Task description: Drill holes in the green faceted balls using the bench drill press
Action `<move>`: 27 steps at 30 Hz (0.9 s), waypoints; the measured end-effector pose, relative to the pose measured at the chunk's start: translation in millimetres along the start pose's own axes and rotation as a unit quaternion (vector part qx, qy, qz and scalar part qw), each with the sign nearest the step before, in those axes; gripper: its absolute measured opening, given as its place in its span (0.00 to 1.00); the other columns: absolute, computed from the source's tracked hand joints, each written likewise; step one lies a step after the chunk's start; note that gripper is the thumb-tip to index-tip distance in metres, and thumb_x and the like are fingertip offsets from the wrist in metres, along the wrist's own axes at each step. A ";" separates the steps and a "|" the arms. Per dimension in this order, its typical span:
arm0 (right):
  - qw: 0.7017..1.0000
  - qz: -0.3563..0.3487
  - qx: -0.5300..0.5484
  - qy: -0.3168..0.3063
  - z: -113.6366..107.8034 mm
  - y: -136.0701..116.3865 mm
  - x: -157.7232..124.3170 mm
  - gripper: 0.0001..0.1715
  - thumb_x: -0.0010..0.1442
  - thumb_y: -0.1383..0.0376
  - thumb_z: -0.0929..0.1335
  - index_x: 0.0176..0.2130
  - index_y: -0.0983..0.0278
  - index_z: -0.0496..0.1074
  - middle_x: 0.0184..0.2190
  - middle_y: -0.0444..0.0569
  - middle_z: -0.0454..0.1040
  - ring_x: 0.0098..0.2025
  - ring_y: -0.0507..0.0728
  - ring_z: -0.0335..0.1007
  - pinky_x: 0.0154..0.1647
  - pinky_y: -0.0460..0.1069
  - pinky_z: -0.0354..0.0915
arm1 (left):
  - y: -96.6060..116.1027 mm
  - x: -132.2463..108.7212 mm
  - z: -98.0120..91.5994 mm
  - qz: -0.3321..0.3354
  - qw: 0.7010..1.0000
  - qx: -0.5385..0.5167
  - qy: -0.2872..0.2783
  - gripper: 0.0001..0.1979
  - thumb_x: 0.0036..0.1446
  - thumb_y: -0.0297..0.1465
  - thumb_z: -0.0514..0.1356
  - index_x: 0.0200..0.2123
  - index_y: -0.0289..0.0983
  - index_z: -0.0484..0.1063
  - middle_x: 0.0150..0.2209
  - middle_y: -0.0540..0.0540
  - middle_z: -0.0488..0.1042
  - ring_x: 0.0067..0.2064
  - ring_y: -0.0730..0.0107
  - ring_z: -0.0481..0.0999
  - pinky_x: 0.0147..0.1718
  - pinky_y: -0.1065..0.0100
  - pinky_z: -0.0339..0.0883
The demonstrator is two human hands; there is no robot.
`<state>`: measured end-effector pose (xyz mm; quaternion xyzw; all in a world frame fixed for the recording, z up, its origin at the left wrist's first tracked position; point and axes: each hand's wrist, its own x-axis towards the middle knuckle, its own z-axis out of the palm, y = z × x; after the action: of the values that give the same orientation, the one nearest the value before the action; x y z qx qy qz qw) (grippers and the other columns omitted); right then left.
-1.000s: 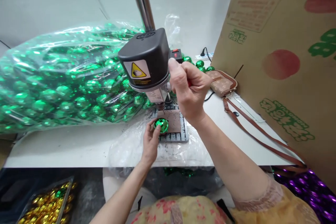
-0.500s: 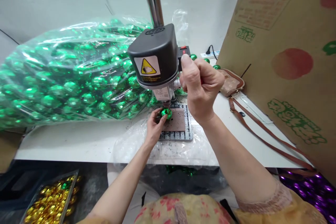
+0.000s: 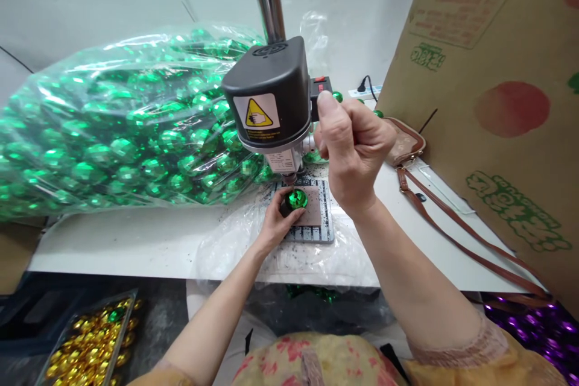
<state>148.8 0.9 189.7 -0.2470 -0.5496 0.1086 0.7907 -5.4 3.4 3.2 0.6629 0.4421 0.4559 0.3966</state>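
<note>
A small black bench drill press (image 3: 269,90) with a yellow warning label stands in front of me on its slotted base (image 3: 326,232). My left hand (image 3: 278,217) holds a shiny green faceted ball (image 3: 298,199) between thumb and fingers, just below the chuck (image 3: 288,178) and over a brownish board (image 3: 313,215) on the base. My right hand (image 3: 355,151) is closed in a fist at the machine's right side, around its feed handle. The fingers hide most of that handle. Dark shavings lie scattered around the base.
A large clear bag of green balls (image 3: 122,132) fills the left of the table (image 3: 136,241). To the right are a brown-strapped bag (image 3: 407,139) and a tall cardboard box (image 3: 497,72). Gold balls (image 3: 85,338) sit low left, purple ones (image 3: 538,325) low right.
My left hand has moved the green ball slightly right and toward me, a little away from under the chuck. My right fist stays at the handle. The whole view has shifted slightly.
</note>
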 end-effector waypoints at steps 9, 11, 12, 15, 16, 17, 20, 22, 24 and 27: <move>0.999 -0.036 0.022 0.000 -6.5 -1.2 -15.4 0.27 0.65 0.64 0.65 0.19 0.64 0.51 0.16 0.37 0.50 0.18 0.42 0.48 0.20 0.47 0.47 | 6.9 -1.8 1.1 0.016 0.999 0.029 0.009 0.26 0.55 0.39 0.69 0.54 0.39 0.68 0.53 0.41 0.75 0.55 0.57 0.74 0.56 0.58 0.67; 0.998 -0.060 0.019 -0.001 -8.2 0.2 -21.0 0.27 0.64 0.66 0.65 0.18 0.64 0.51 0.15 0.37 0.49 0.17 0.42 0.48 0.20 0.47 0.46 | 9.5 -2.4 2.2 0.022 0.999 0.028 0.011 0.26 0.55 0.40 0.69 0.54 0.39 0.68 0.52 0.41 0.75 0.54 0.57 0.75 0.55 0.58 0.68; 0.998 -0.064 0.014 0.000 -8.8 0.7 -23.3 0.27 0.64 0.67 0.65 0.18 0.64 0.51 0.15 0.37 0.50 0.17 0.42 0.48 0.20 0.47 0.46 | 10.5 -2.6 2.6 0.023 0.999 0.028 0.012 0.26 0.55 0.40 0.69 0.54 0.39 0.68 0.52 0.41 0.75 0.54 0.57 0.75 0.55 0.58 0.68; 0.998 -0.062 0.010 0.003 -9.7 1.7 -27.7 0.26 0.64 0.69 0.65 0.18 0.65 0.51 0.15 0.37 0.51 0.18 0.42 0.49 0.20 0.47 0.46 | 12.2 -2.9 3.3 0.023 0.999 0.029 0.016 0.26 0.55 0.41 0.69 0.53 0.38 0.68 0.52 0.41 0.75 0.54 0.57 0.75 0.54 0.59 0.68; 0.998 -0.065 0.011 0.004 -10.0 2.1 -28.7 0.27 0.64 0.69 0.65 0.18 0.65 0.50 0.15 0.37 0.51 0.18 0.42 0.49 0.20 0.47 0.46 | 12.4 -3.0 3.4 0.023 0.999 0.030 0.016 0.26 0.55 0.41 0.69 0.53 0.38 0.68 0.52 0.41 0.75 0.54 0.57 0.75 0.54 0.59 0.68; 0.997 -0.070 0.010 0.004 -10.3 2.6 -29.6 0.27 0.64 0.69 0.65 0.18 0.65 0.49 0.15 0.37 0.51 0.18 0.42 0.49 0.21 0.47 0.46 | 12.5 -3.1 3.4 0.024 0.999 0.030 0.015 0.26 0.55 0.41 0.69 0.54 0.38 0.68 0.52 0.41 0.75 0.54 0.57 0.75 0.55 0.58 0.68; 0.997 -0.080 0.002 0.004 -11.9 4.4 -32.2 0.27 0.63 0.70 0.65 0.19 0.65 0.48 0.15 0.37 0.50 0.18 0.41 0.48 0.21 0.46 0.47 | 12.7 -3.5 3.4 0.028 0.999 0.025 0.010 0.26 0.56 0.41 0.68 0.54 0.38 0.68 0.52 0.41 0.75 0.54 0.57 0.75 0.56 0.58 0.67; 0.997 -0.083 0.000 0.002 -12.9 5.3 -33.8 0.26 0.63 0.71 0.65 0.19 0.66 0.48 0.16 0.37 0.50 0.18 0.41 0.49 0.21 0.46 0.47 | 13.1 -4.0 3.2 0.029 0.999 0.022 0.007 0.25 0.56 0.40 0.68 0.54 0.39 0.68 0.53 0.41 0.75 0.54 0.58 0.74 0.56 0.59 0.67; 0.996 -0.086 0.002 0.003 -13.5 5.7 -34.7 0.26 0.63 0.71 0.65 0.19 0.66 0.48 0.16 0.37 0.50 0.18 0.41 0.49 0.21 0.45 0.46 | 13.6 -4.3 3.0 0.028 0.999 0.020 0.004 0.25 0.57 0.40 0.68 0.54 0.38 0.67 0.52 0.41 0.75 0.54 0.59 0.75 0.55 0.60 0.67; 0.996 -0.087 0.006 0.010 -13.3 5.9 -35.4 0.27 0.63 0.71 0.65 0.19 0.66 0.48 0.15 0.38 0.49 0.18 0.42 0.49 0.21 0.46 0.45 | 13.7 -4.5 2.8 0.025 0.999 0.019 0.005 0.26 0.56 0.40 0.68 0.54 0.38 0.67 0.52 0.41 0.75 0.53 0.59 0.75 0.54 0.60 0.67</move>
<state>148.4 -13.3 154.2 -0.1945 -0.5608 0.0397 0.8038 -0.5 -5.3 14.0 0.6789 0.4361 0.4603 0.3702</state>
